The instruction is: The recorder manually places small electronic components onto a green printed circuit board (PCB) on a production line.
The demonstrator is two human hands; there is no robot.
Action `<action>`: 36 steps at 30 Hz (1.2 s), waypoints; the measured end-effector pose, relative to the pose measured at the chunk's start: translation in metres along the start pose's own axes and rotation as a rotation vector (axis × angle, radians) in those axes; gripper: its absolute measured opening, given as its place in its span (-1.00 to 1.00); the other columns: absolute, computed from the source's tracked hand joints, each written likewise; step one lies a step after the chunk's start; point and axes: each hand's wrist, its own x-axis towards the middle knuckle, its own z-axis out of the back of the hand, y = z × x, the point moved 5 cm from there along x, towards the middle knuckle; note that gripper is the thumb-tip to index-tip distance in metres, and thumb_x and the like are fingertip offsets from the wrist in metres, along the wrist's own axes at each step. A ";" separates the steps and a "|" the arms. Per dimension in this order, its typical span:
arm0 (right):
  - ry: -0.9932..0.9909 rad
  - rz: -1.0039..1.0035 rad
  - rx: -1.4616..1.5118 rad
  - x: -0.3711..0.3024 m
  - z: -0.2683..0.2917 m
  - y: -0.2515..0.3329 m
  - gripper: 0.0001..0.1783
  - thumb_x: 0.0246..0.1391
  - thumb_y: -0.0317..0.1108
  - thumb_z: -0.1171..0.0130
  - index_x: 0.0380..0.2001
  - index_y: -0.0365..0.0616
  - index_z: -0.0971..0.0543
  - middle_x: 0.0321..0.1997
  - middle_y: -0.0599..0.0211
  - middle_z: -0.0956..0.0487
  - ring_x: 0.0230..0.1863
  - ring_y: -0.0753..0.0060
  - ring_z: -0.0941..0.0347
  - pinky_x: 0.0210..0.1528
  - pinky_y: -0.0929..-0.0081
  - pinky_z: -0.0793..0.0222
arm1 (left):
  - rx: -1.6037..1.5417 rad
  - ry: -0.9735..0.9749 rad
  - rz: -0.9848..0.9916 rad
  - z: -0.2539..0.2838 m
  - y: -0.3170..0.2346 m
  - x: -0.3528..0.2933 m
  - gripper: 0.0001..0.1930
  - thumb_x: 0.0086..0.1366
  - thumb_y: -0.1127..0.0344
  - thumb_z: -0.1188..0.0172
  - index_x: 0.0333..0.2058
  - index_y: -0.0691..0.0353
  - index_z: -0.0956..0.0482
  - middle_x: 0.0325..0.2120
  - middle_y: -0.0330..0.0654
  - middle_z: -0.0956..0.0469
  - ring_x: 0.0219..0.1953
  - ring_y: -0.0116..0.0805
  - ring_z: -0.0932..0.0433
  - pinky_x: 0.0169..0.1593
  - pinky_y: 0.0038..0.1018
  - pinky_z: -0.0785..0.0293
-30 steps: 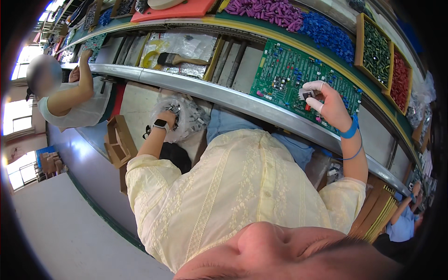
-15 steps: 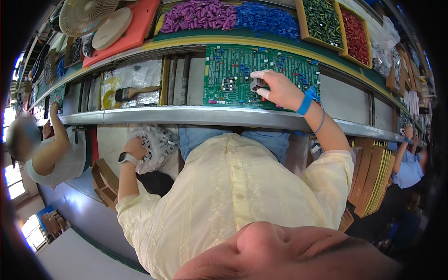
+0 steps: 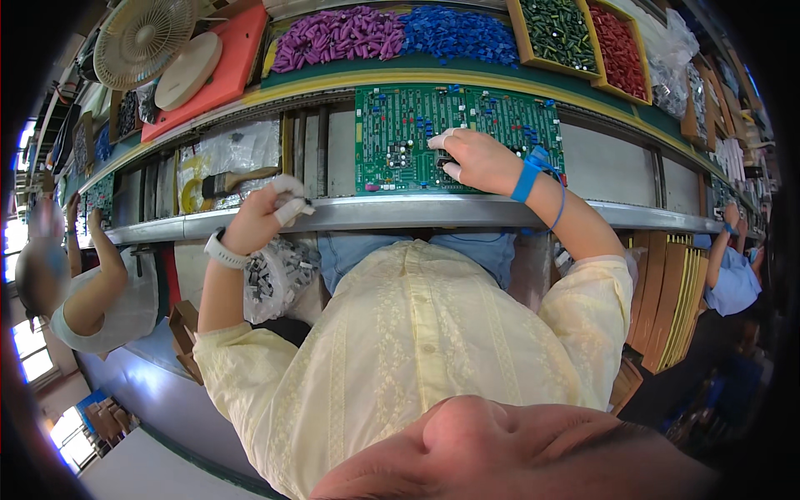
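Note:
A green circuit board (image 3: 500, 175) lies on the rail-framed line in front of me, with many small parts standing on it. My right hand (image 3: 483, 160), with white finger covers and a blue wrist strap, is over the middle of the board. Its thumb and fingers are closed around a small dark block-shaped component (image 3: 444, 162) at the board's surface. My left hand (image 3: 265, 210), also with white finger covers, is above the front rail, left of the board. It pinches a small dark component (image 3: 308, 202), mostly hidden by the fingers. Below it sits a clear plastic bag (image 3: 282, 279) of grey and black components.
Behind the line lie purple components (image 3: 337, 37), blue components (image 3: 462, 35), and boxes of green (image 3: 554, 33) and red parts (image 3: 618, 52). A brush (image 3: 237, 180) lies at left near a plastic sheet. A metal rail (image 3: 400, 207) runs along the front. Co-workers sit at both sides.
My left hand has come up out of the plastic bag to above the rail, now pinching a small component. The right hand has shifted slightly left and lowered its component to the board.

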 end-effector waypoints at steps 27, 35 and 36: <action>-0.452 0.304 -0.053 -0.022 -0.007 0.055 -0.58 -0.23 -0.41 -0.21 -0.19 -0.18 -0.45 -0.18 0.27 -0.43 -0.29 0.24 -0.35 -0.22 0.39 -0.33 | 0.817 0.015 -0.465 -0.058 -0.041 0.082 -0.79 -0.01 0.36 -0.21 -0.34 0.20 -0.55 -0.47 -0.06 -0.52 -0.42 -0.14 -0.52 -0.33 -0.34 -0.43; -0.231 0.404 0.045 -0.020 -0.049 0.082 -0.72 -0.22 -0.39 -0.17 -0.31 -0.11 -0.49 -0.23 0.36 -0.46 -0.36 0.37 -0.40 -0.30 0.46 -0.36 | 0.854 0.028 -0.538 -0.063 -0.043 0.081 -0.81 -0.03 0.36 -0.23 -0.38 0.21 -0.55 -0.50 -0.09 -0.52 -0.41 -0.13 -0.50 -0.33 -0.33 -0.42; -0.204 0.412 0.024 -0.019 -0.053 0.086 -0.72 -0.21 -0.39 -0.14 -0.31 -0.11 -0.49 -0.24 0.37 -0.46 -0.37 0.40 -0.40 -0.32 0.47 -0.37 | 0.876 0.021 -0.558 -0.063 -0.041 0.080 -0.82 -0.03 0.36 -0.23 -0.39 0.21 -0.55 -0.52 -0.10 -0.51 -0.43 -0.13 -0.49 -0.34 -0.32 -0.41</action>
